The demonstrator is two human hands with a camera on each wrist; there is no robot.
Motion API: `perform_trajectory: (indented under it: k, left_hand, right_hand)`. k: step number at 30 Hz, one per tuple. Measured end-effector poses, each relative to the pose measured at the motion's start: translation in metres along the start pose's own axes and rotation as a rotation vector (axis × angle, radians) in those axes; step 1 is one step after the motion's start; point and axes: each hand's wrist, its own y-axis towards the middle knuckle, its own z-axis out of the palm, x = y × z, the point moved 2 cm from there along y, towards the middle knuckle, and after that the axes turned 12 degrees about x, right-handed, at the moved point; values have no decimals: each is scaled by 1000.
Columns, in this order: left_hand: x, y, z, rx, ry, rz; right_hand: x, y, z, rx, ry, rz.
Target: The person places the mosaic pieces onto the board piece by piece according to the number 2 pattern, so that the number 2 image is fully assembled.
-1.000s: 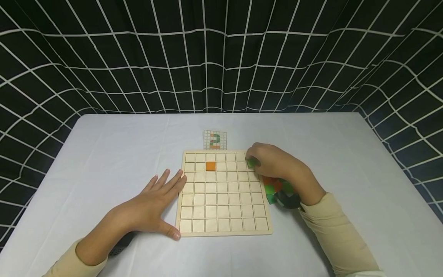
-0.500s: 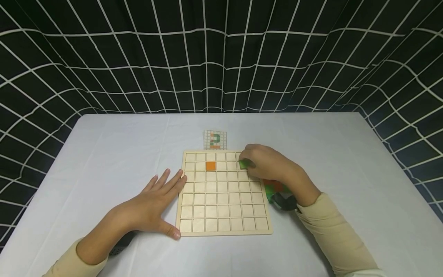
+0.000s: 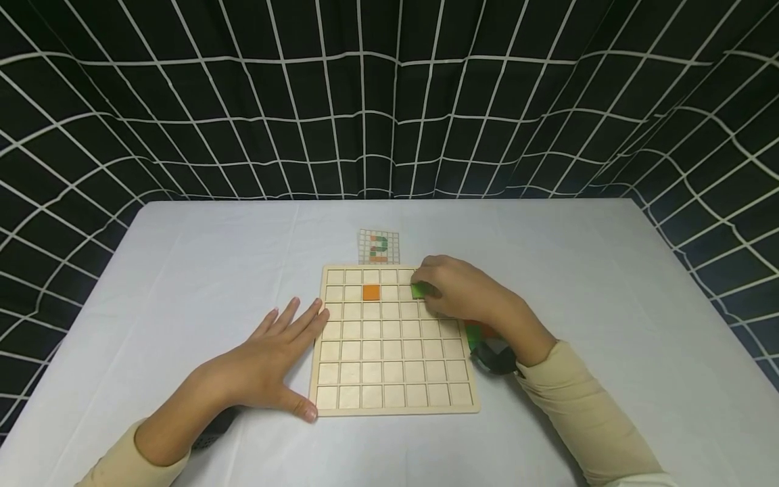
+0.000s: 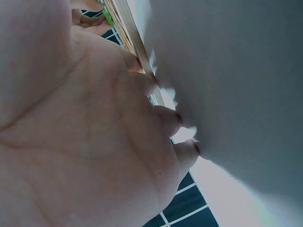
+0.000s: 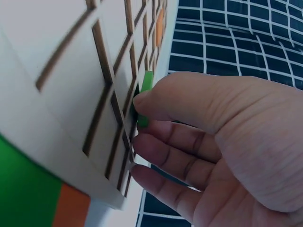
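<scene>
A pale wooden grid board (image 3: 382, 352) lies on the white table. In its second row from the top sits an orange square tile (image 3: 371, 292). My right hand (image 3: 462, 289) pinches a green square tile (image 3: 417, 291) between thumb and fingers, close over the same row toward the right side. The right wrist view has that green tile (image 5: 147, 81) tilted on edge against the grid, with the thumb across it. Spread flat, my left hand (image 3: 274, 358) lies along the board's left edge, fingertips and thumb on the frame.
Beyond the board's far edge lies a small card (image 3: 379, 247) printed with an orange and green grid pattern. Loose green and orange tiles (image 3: 473, 335) lie at the board's right side, partly hidden under my right forearm. A black curtain (image 3: 389, 101) with white grid lines surrounds the table.
My right hand has slid left across the board's upper right with the green tile, from near the right edge toward the orange tile. The left hand has stayed put.
</scene>
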Motion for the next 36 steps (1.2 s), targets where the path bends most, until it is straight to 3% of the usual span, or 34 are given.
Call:
perform_trajectory:
  k: [19,36]
  left_hand:
    - [1,-1,1,1,-6,-6]
    - [2,0,0,5,8,-5]
  right_hand:
    - [12,13,11,-133,-26,-115]
    - [22,17,16,-162,-6,-119]
